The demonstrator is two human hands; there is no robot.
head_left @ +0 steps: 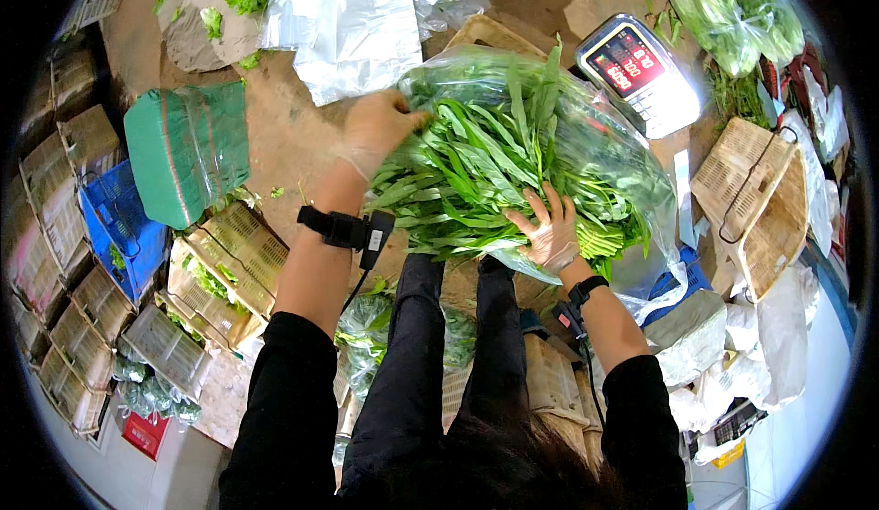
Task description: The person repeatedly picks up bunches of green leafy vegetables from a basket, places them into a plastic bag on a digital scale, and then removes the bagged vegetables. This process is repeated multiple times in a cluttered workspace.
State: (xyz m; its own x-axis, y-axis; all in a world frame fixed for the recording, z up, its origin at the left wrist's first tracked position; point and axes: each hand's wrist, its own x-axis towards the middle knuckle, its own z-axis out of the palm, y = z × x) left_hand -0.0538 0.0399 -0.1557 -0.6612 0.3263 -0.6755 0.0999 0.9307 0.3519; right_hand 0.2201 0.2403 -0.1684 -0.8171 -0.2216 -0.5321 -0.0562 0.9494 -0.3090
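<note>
Two bare hands are working over a big heap of greens [467, 167], which is lying just off the centre of the view toward 1 o'clock, partly inside a clear bag [655, 180]. The left hand [383, 133], at 11 o'clock, is reaching to the heap's edge where the bag begins; its fingers are bending inward, but blur is hiding the tips, so I cannot tell whether they are pinching film, leaves or nothing. The right hand [552, 233], at 3 o'clock, is pressing flat on the leaves with its fingers spread, just beside the cut stems [600, 240].

The step in hand seems to be settling the greens into the bag: the stem end is sitting deeper, toward 3 o'clock, while loose leaves are sticking out toward 9 o'clock. The next move is probably calling for the right hand to be steadying the heap while the left is gathering the film around those leaves, gently, since thin plastic could tear.

A lit scale [636, 70] is standing between 1 and 2 o'clock, and flat bags [343, 29] are lying at 11 o'clock on the floor [293, 157].
</note>
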